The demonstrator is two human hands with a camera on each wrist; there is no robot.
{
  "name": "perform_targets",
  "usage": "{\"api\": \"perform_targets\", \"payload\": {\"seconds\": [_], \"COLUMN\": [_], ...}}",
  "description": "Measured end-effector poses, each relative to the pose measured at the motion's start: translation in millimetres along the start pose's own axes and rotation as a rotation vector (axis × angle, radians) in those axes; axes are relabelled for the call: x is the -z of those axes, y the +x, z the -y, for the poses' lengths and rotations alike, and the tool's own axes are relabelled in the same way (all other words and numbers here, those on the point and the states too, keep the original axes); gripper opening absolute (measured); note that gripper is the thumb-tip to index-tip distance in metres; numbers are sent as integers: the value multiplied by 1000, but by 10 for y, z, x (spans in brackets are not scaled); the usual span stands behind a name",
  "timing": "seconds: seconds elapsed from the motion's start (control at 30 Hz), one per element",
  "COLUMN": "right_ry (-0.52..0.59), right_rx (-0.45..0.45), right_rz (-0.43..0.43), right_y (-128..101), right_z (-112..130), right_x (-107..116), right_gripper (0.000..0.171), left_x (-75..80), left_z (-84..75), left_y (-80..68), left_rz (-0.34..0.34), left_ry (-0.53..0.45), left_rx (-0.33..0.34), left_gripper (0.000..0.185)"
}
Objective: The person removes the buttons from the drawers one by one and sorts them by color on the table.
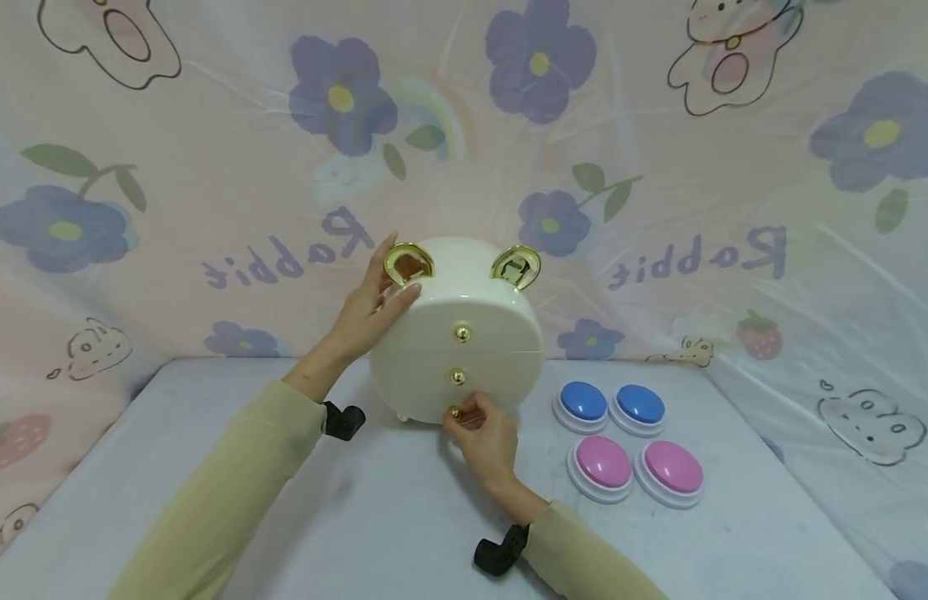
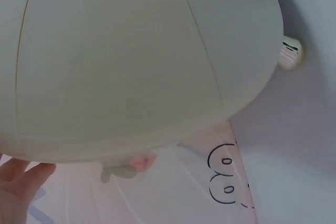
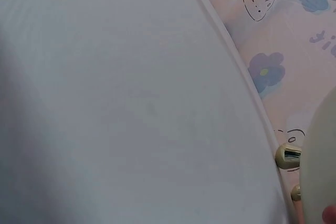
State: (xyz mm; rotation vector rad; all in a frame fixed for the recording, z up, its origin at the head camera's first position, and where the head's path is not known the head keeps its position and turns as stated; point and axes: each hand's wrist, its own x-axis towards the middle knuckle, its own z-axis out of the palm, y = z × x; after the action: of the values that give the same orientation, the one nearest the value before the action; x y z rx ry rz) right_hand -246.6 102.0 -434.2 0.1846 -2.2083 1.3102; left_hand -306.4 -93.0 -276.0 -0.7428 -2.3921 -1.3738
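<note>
A cream round drawer box point(image 1: 464, 317) with two gold ears and three gold knobs stands on the white table point(image 1: 403, 508). My left hand point(image 1: 392, 282) rests against its upper left side by the left ear point(image 1: 408, 263), fingers fairly straight. The fingers of my right hand point(image 1: 464, 417) pinch the lowest knob point(image 1: 453, 412). Most of the left wrist view is taken up by the box's curved side point(image 2: 131, 61), with my fingertips point(image 2: 23, 177) at the bottom left. Only the box's edge point(image 3: 321, 171) and a small foot point(image 3: 287, 156) appear in the right wrist view.
Two blue round buttons point(image 1: 584, 402) point(image 1: 640, 403) and two pink ones point(image 1: 603, 462) point(image 1: 672, 467) lie to the right of the box. A flower-patterned sheet point(image 1: 659, 167) hangs behind and at both sides. Bare tabletop point(image 3: 131, 103) stretches toward me.
</note>
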Motion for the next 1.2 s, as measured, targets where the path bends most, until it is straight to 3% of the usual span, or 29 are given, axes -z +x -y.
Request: {"api": "perform_targets", "payload": {"seconds": [0.3, 0.9, 1.2], "right_ry": [33, -163, -200], "right_rx": [23, 325, 344], "right_rz": [11, 107, 127], "right_y": [-28, -187, -286], "right_z": [4, 84, 158], "right_x": [16, 212, 315], "right_gripper": [16, 18, 17], "left_x": [29, 63, 59], "left_z": [45, 34, 35], "left_y": [-14, -22, -24], "left_rz": [8, 21, 30], "left_ry": [8, 37, 31], "left_rx": [38, 70, 77], "left_gripper": [70, 70, 70]}}
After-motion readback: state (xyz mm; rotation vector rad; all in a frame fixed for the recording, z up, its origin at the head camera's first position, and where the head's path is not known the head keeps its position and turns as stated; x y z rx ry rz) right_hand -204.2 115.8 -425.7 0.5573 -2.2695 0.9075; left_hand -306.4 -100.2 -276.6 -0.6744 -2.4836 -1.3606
